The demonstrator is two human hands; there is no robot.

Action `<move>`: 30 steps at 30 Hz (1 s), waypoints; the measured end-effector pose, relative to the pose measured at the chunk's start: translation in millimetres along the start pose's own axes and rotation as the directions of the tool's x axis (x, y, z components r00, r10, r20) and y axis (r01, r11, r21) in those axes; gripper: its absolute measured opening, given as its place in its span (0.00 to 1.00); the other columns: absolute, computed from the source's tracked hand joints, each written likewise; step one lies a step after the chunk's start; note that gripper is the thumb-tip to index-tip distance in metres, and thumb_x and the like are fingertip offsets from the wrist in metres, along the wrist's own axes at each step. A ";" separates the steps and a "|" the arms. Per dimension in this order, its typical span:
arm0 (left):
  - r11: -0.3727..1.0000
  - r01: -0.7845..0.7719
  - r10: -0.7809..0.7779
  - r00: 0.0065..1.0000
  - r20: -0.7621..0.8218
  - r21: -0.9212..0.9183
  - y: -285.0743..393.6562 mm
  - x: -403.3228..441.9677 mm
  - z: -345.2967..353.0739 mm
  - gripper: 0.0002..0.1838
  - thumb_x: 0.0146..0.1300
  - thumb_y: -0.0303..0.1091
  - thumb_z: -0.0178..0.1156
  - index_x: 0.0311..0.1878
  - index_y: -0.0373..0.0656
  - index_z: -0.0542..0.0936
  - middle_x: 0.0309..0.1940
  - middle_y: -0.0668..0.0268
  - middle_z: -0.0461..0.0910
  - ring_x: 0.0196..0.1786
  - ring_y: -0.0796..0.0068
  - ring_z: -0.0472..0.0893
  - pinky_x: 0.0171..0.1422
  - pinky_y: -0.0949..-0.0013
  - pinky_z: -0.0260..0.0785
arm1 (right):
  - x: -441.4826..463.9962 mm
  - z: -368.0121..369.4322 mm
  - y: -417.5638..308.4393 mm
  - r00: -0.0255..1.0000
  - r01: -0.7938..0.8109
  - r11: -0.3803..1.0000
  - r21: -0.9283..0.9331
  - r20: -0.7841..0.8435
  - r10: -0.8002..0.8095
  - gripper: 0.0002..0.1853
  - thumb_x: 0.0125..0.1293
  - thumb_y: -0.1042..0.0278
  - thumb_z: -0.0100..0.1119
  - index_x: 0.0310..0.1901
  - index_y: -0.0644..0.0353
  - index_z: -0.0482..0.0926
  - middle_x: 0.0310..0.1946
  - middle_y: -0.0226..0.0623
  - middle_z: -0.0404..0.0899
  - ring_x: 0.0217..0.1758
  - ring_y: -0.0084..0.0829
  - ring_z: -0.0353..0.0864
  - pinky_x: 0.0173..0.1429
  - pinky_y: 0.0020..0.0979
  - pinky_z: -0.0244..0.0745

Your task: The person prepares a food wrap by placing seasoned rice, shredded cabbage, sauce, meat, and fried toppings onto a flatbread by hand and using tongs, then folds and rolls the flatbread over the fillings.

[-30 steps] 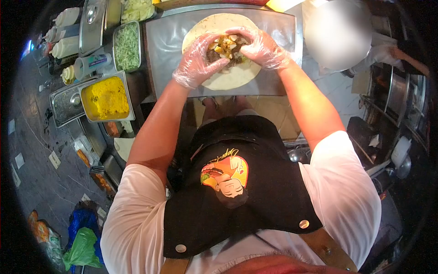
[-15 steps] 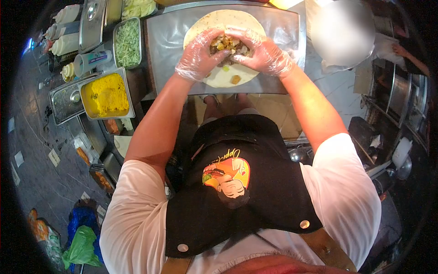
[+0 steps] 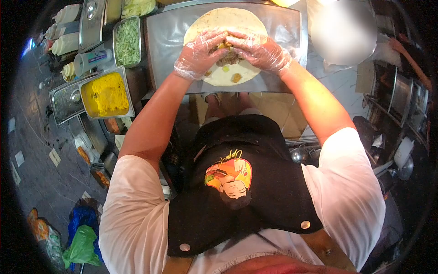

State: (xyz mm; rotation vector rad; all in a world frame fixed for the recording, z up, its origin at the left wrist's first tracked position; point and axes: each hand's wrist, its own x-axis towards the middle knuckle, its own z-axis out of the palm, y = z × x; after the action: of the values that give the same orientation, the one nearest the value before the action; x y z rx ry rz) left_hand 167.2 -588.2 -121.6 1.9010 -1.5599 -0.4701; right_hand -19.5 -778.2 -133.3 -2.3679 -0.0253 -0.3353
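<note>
A large round flatbread lies on a metal work surface. On its middle sits a heap of filling, brownish meat with yellowish chunks. My left hand, in a clear plastic glove, curves round the left side of the heap. From the other side my right hand, gloved alike, cups it. Both sets of fingertips nearly meet over the top and cover much of the filling. Near the flatbread's front edge lies a loose brownish piece, with a small green bit behind it.
To the left stand a metal pan of yellow rice, a pan of shredded pale-green vegetable and several squeeze bottles. A blurred round pale shape is at the right. Another person's arm shows at the far right.
My hands have closed further over the filling, hiding more of its top. The fingers lie flatter and nearer together. The flatbread has stayed in about the same place.
</note>
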 end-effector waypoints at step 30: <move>0.942 0.233 -0.211 0.971 -0.112 0.240 34.0 -90.6 -2.8 0.18 0.58 0.40 0.82 0.50 0.48 0.90 0.47 0.56 0.89 0.53 0.50 0.87 0.60 0.49 0.81 | -55.1 8.2 -89.9 0.980 -0.096 0.980 -0.174 0.158 0.124 0.18 0.66 0.68 0.68 0.57 0.58 0.86 0.47 0.46 0.86 0.54 0.49 0.89 0.59 0.48 0.86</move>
State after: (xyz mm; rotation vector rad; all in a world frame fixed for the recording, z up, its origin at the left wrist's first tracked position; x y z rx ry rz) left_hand 122.3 -503.6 -107.2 2.2763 -1.4101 -0.2908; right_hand -81.0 -702.6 -92.2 -2.5448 0.0567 -0.0849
